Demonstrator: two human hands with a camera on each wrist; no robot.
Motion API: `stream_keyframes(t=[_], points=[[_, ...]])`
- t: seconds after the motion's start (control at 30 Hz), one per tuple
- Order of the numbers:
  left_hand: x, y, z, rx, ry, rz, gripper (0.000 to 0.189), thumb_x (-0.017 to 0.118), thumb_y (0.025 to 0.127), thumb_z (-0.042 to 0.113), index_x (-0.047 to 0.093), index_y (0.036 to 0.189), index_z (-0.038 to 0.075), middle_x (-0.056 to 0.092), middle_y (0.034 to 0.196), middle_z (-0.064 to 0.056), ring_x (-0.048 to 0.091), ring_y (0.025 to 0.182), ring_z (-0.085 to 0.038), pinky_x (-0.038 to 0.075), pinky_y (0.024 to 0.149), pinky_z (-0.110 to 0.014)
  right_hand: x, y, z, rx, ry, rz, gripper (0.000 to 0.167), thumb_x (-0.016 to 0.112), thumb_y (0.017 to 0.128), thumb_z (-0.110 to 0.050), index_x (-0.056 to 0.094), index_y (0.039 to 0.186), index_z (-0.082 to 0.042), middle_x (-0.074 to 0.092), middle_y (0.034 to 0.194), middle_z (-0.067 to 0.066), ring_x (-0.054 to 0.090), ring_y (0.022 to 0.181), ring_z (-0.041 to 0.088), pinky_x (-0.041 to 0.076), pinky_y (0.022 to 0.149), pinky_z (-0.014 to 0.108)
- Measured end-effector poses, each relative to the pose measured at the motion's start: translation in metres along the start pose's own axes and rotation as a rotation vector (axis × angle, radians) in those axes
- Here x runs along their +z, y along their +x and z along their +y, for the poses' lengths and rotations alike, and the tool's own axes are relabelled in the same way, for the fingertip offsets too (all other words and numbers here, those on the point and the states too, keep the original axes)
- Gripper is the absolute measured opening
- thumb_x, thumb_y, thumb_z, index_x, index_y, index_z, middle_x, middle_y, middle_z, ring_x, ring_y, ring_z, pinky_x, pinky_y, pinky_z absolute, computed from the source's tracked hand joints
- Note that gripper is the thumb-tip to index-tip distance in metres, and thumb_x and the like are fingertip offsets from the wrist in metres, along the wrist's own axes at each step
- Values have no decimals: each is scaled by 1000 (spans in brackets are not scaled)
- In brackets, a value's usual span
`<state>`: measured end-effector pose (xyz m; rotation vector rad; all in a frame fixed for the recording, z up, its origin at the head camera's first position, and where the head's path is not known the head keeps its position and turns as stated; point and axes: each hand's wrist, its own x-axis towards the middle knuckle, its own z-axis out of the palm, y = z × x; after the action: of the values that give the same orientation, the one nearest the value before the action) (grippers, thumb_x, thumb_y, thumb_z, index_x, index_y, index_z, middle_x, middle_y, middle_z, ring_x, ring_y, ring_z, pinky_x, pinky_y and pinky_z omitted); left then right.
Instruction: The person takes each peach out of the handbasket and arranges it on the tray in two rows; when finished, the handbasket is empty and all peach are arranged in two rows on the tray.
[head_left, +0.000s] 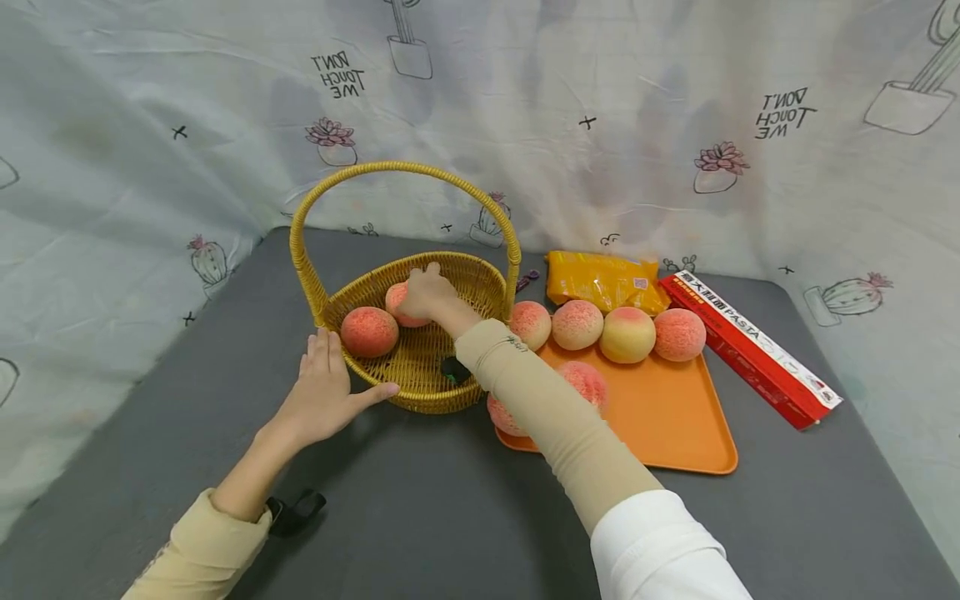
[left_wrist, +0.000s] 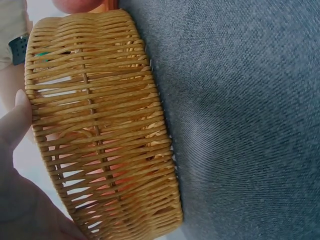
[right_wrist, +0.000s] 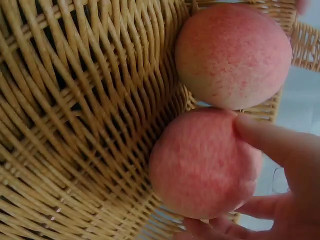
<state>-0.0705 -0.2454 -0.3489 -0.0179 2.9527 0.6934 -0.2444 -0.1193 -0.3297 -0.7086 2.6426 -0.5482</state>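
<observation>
A yellow wicker basket point(head_left: 427, 398) with a tall arched handle stands on the grey table. Inside it, my right hand point(head_left: 430, 296) holds a pink peach point(right_wrist: 205, 165), thumb on one side and fingers on the other. Another peach point(head_left: 369, 332) lies in the basket just left of it, touching it in the right wrist view. My left hand point(head_left: 324, 392) rests against the basket's near left rim, fingers straight and thumb spread along the edge. In the left wrist view the left thumb point(left_wrist: 16, 120) touches the rim beside the woven wall.
Right of the basket lies an orange tray point(head_left: 667, 417) with several peaches point(head_left: 632, 335), some partly hidden by my right sleeve. Behind it are a yellow packet point(head_left: 603, 282) and a long red pasta box point(head_left: 750, 346). A printed cloth point(head_left: 525, 100) hangs behind the table.
</observation>
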Motion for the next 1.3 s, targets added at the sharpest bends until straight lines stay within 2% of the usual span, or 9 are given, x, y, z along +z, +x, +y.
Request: stream_keyframes(t=[0.17,0.3,0.43,0.57,0.7,0.77,0.87,1.07,1.3], points=[[-3,1,2,-10,13,-9,120,51,88,69,-5,144,-22,-10,150,-43,-11,139,-55,5,111,-64,-4,-2,8,24,153,-2,83,69,90,-30,20,152,-3,38,143,24,54,115,35,48,80,38],[-5,3,3,-17,4,-6,123,53,87,70,-5,143,-22,-9,150,-43,-10,139,-55,5,111,-64,-7,-2,13,3,131,-15,79,73,86,-29,30,145,2,54,123,21,59,102,32,50,74,35],[-7,4,5,-20,-3,-8,124,55,86,70,-4,144,-22,-8,150,-43,-8,139,-56,5,111,-64,-13,-4,17,-4,68,47,42,80,77,-31,55,97,-4,53,86,7,51,75,19,44,60,27],[-10,6,6,-18,5,-16,124,55,85,70,-3,144,-22,-7,150,-43,-7,139,-56,5,111,-64,-25,-10,18,3,154,113,49,82,74,-30,36,70,-15,29,66,-3,28,58,11,30,52,24],[-12,7,4,-19,15,-24,125,56,85,70,-4,143,-23,-6,149,-44,-7,138,-57,6,110,-65,-41,-24,14,-39,303,156,31,82,73,-27,59,85,-10,49,74,-2,44,66,11,40,56,23],[-13,8,3,-19,14,-30,126,56,85,70,-4,143,-23,-7,149,-44,-7,138,-58,6,110,-65,-49,-33,12,-55,389,169,41,83,73,-25,66,106,-7,62,92,3,55,83,17,49,64,26],[-12,9,3,-17,14,-26,126,56,84,70,-4,143,-23,-6,149,-44,-6,138,-58,6,110,-65,-58,-46,11,-90,555,163,52,84,74,-21,65,120,-7,65,108,6,58,99,21,53,75,30],[-9,8,3,-7,43,19,124,58,83,70,3,144,-24,0,149,-45,0,139,-57,7,110,-66,-67,-81,19,-177,901,123,61,82,77,-9,57,133,-7,64,122,6,61,107,15,52,86,30],[-9,7,1,-19,41,26,126,58,82,72,2,143,-24,0,149,-45,0,138,-58,6,110,-65,-74,-131,28,-240,1025,67,65,76,78,8,52,137,-3,60,129,12,60,115,20,52,91,33]])
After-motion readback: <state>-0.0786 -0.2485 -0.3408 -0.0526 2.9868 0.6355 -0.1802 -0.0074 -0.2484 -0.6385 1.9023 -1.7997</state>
